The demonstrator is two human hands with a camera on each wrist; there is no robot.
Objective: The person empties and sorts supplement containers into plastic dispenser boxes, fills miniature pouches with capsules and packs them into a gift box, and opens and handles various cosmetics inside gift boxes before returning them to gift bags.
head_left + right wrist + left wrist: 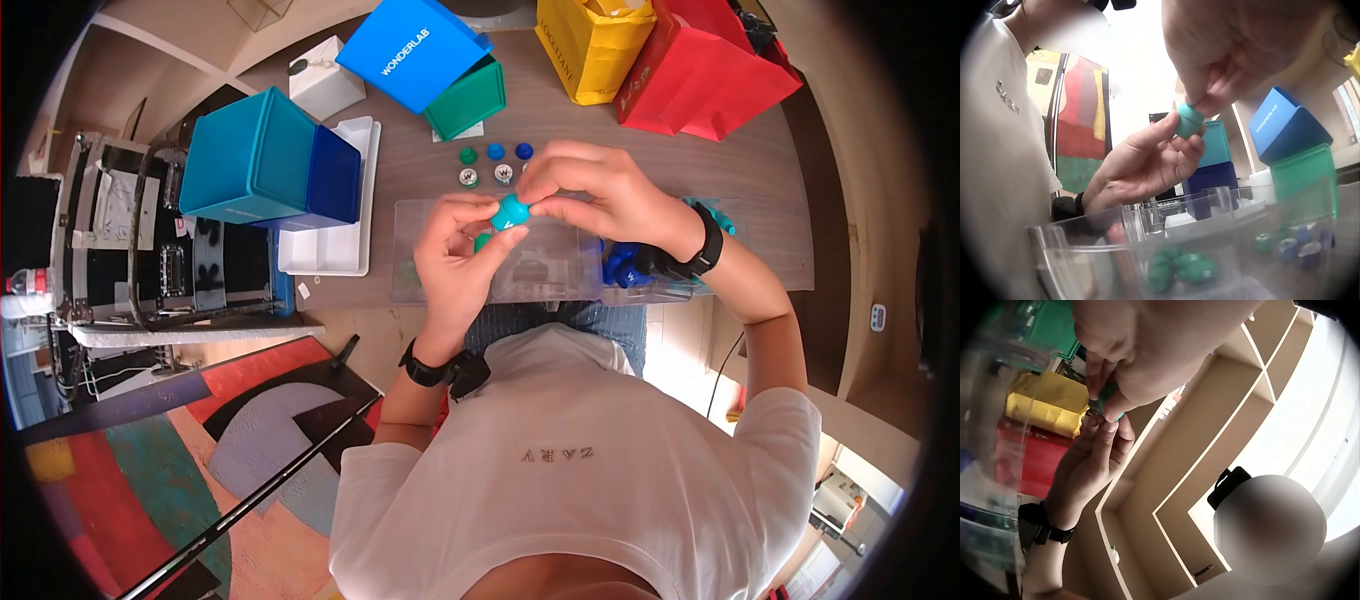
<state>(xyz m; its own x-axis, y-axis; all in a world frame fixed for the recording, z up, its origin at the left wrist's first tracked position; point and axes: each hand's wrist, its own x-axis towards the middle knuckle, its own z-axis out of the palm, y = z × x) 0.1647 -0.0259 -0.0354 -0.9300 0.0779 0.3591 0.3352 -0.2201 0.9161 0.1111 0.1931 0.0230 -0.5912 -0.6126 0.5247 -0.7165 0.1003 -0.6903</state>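
Observation:
Both hands meet over a clear plastic tray (440, 290). Between them is a small turquoise capsule-like container (511, 212), also visible in the right wrist view (1189, 122), where a seam runs between its upper and lower parts. The left hand (455, 262) pinches its lower part with thumb and fingers. From above, the right hand (600, 190) pinches its upper part. Green containers (1185, 269) lie in one tray compartment, dark blue ones (625, 268) in another at the right. Small caps and round pieces (468, 177) stand in rows behind the hands.
At the left, turquoise and dark blue boxes (245, 165) stand on a white tray (345, 258). A blue WONDERLAB box (410, 55) and a green lid-like piece (468, 100) are at the back. Yellow (590, 50) and red (695, 75) paper bags stand back right.

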